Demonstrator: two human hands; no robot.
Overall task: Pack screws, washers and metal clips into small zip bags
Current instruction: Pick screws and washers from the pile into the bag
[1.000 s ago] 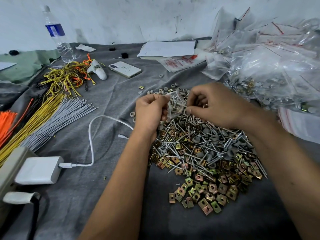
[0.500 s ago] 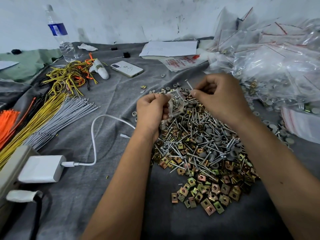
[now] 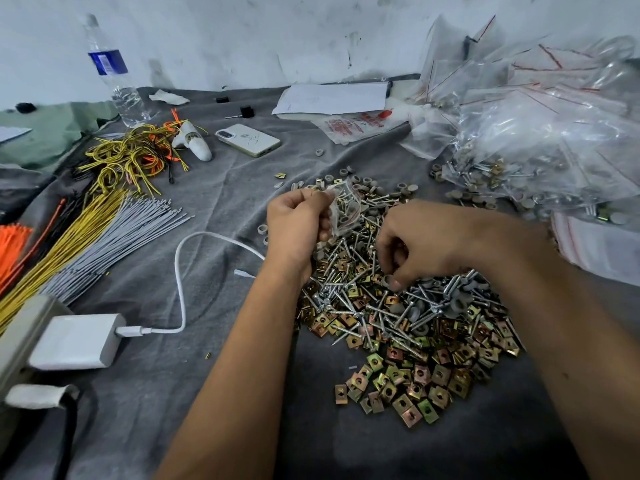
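A heap of silver screws (image 3: pixel 367 299), grey washers (image 3: pixel 453 299) and brass-coloured metal clips (image 3: pixel 415 382) lies on the grey cloth (image 3: pixel 221 209) in the middle of the view. My left hand (image 3: pixel 298 223) holds a small clear zip bag (image 3: pixel 344 207) upright above the heap's far edge; screws and a washer show inside it. My right hand (image 3: pixel 426 240) is down on the heap with fingers curled, pinching a grey washer (image 3: pixel 388 280) between thumb and fingertips.
A mound of filled and loose zip bags (image 3: pixel 540 140) fills the right side. Bundles of yellow, grey and orange cable ties (image 3: pixel 86 233) lie at left. A white charger with cable (image 3: pixel 76 341), a phone (image 3: pixel 247 140), a water bottle (image 3: pixel 114 71) and papers (image 3: pixel 332 97) surround the heap.
My right hand has dropped from the mouth of the bag down into the heap and closed on a washer. The left hand still holds the bag in about the same place.
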